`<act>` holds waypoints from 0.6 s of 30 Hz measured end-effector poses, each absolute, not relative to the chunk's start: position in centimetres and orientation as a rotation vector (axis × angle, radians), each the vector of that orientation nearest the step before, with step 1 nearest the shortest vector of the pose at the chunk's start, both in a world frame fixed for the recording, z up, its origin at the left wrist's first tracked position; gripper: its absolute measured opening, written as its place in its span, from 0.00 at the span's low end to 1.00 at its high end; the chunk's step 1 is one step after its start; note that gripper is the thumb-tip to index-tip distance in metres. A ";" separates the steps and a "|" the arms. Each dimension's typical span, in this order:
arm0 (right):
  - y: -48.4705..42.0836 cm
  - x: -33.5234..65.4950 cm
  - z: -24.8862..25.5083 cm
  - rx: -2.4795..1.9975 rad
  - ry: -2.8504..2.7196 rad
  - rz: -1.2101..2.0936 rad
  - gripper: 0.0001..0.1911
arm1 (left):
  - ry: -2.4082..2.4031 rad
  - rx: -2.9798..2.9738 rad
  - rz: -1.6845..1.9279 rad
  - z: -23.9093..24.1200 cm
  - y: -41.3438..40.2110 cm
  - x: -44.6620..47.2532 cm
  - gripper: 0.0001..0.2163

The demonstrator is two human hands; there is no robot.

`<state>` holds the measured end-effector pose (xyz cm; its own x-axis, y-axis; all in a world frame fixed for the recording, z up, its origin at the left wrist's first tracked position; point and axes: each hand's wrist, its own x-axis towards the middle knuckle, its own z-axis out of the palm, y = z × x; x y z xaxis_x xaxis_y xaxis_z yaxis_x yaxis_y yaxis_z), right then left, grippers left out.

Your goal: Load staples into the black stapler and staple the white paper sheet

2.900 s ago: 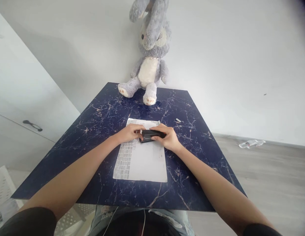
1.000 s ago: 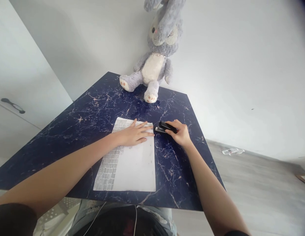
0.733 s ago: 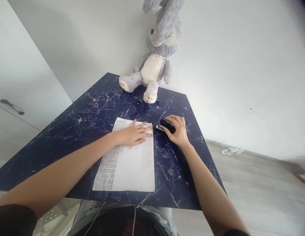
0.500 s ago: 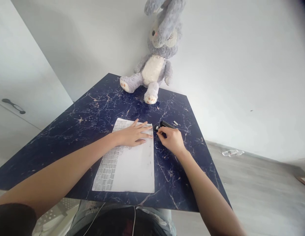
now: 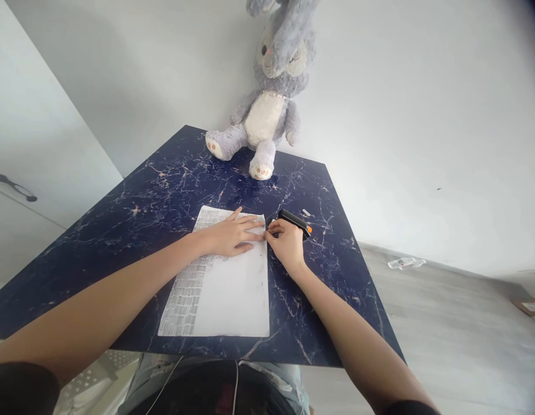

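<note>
A white sheet of paper [image 5: 232, 297], with rows of grey handwriting or print down its left side, lies on the dark blue marbled table [image 5: 163, 196]. My left hand [image 5: 230, 235] rests flat across the upper part of the paper, its fingers spread toward the right edge. At that edge my right hand [image 5: 287, 245] is closed in a pinch, the fingertips at the paper's side. What the pinch holds, if anything, is hidden. Just behind the right hand lies a black elongated object [image 5: 293, 219] with an orange end, partly covered by the fingers.
A small pale piece [image 5: 306, 212] lies beyond the black object. A grey plush rabbit [image 5: 265, 118] sits at the table's far end against the wall. On the left is a white cabinet with a dark handle [image 5: 14, 187]. Clear plastic packaging [image 5: 406, 263] lies on the floor at right.
My right hand has shifted slightly left from beside the black object to the paper's edge, uncovering the orange end. My left hand stays flat on the paper. The view has shifted slightly.
</note>
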<state>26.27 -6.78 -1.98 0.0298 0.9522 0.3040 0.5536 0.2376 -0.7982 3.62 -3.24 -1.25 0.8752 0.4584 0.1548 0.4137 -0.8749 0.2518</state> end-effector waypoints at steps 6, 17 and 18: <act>-6.5 26.1 -1.8 -1.409 -1.678 0.406 0.03 | 0.757 2.839 0.340 -1.8 -3.0 3.9 0.20; -5.9 30.7 1.6 -1.470 -1.755 -0.162 0.10 | 0.786 2.803 0.236 -1.6 -2.8 4.4 0.21; -5.6 31.2 1.7 -1.460 -1.801 -0.146 0.13 | 0.789 2.807 0.235 -1.5 -2.8 4.4 0.21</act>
